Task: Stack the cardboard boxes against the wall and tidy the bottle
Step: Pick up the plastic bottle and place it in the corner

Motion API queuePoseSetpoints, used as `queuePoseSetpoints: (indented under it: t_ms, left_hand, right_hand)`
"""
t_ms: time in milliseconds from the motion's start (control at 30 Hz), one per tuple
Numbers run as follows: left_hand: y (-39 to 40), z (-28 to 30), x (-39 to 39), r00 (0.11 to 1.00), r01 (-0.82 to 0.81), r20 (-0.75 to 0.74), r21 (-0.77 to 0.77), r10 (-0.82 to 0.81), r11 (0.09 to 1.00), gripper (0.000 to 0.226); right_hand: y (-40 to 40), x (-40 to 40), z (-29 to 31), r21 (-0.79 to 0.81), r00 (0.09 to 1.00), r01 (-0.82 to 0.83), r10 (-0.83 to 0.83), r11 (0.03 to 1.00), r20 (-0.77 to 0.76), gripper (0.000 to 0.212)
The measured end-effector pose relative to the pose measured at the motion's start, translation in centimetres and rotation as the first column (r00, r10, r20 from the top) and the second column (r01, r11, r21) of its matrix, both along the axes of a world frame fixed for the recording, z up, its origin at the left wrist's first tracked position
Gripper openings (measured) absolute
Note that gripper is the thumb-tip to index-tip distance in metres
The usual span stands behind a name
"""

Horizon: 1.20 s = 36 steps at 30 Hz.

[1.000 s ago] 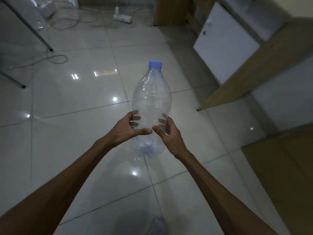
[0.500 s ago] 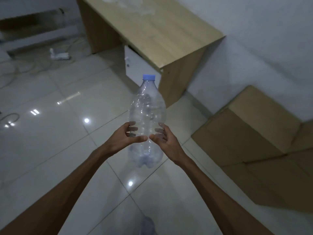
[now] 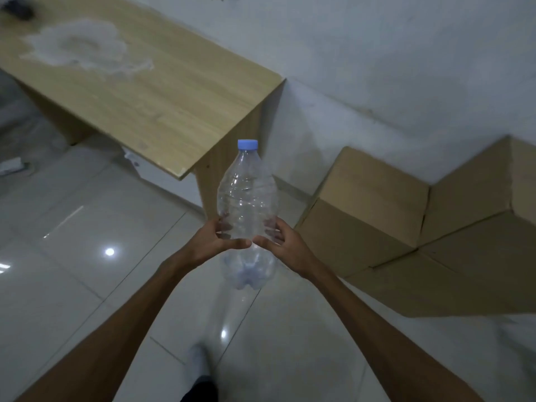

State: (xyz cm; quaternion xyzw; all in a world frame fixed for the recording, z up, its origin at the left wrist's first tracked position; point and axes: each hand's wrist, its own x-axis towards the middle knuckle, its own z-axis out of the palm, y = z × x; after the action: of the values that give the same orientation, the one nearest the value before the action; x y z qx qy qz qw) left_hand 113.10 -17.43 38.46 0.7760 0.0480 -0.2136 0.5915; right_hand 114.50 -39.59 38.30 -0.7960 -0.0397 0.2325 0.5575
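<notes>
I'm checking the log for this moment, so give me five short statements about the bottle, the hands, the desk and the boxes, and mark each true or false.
1. Both hands hold the bottle. True: the left hand and the right hand curl round its lower half.
2. The bottle has no cap. False: a blue cap is on it.
3. The bottle lies on the floor. False: it is held upright above the tiled floor.
4. The cardboard boxes sit by the wall. True.
5. The wooden desk is to the right of the boxes. False: it stands to their left.
</notes>
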Motion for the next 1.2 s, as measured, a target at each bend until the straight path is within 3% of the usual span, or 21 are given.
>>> queuePoseSetpoints:
  t_ms: [300, 467, 667, 833, 967, 1067, 1167, 1200]
  left_hand:
    - [-1.2, -4.5, 12.4, 0.979, 0.196, -0.068, 0.010, -0.195, 0.981, 0.103]
    - [-2.5, -6.8, 17.5, 0.970, 0.230, -0.082, 0.002, -0.229, 0.973, 0.109]
    - [-3.9, -11.3, 22.5, 0.969, 0.221, -0.103, -0.035, -0.223, 0.975, 0.102]
    - [-4.1, -18.6, 25.8, 0.976, 0.174, -0.125, -0.046, -0.179, 0.984, 0.110]
    - [-4.6, -26.2, 28.4, 0.980, 0.133, -0.141, -0.077, -0.143, 0.988, 0.094]
    - [-4.5, -32.5, 30.3, 0.984, 0.111, -0.125, -0.120, -0.126, 0.986, 0.104]
    - [-4.4, -38.2, 32.1, 0.988, 0.100, -0.100, -0.129, -0.113, 0.987, 0.083]
    - [-4.3, -39.9, 32.7, 0.988, 0.118, -0.085, -0.126, -0.129, 0.985, 0.091]
  right_hand:
    - [-1.3, 7.6, -3.0, -0.017, 0.981, 0.190, -0.191, 0.982, -0.023, 0.081]
    - [-2.1, 11.3, -6.1, 0.012, 0.961, 0.270, -0.269, 0.963, -0.056, 0.074]
    - [-2.7, 16.0, -12.4, 0.061, 0.948, 0.311, -0.305, 0.948, -0.093, 0.079]
    - [-2.8, 19.3, -20.4, 0.080, 0.939, 0.337, -0.328, 0.938, -0.104, 0.083]
    - [-2.6, 21.5, -27.9, 0.074, 0.927, 0.372, -0.365, 0.925, -0.089, 0.082]
    - [-2.2, 23.2, -33.8, 0.071, 0.927, 0.373, -0.370, 0.925, -0.056, 0.076]
    - [-1.7, 24.7, -39.4, 0.081, 0.922, 0.386, -0.387, 0.919, 0.002, 0.077]
    - [-1.6, 25.3, -41.3, 0.085, 0.919, 0.390, -0.393, 0.917, 0.017, 0.076]
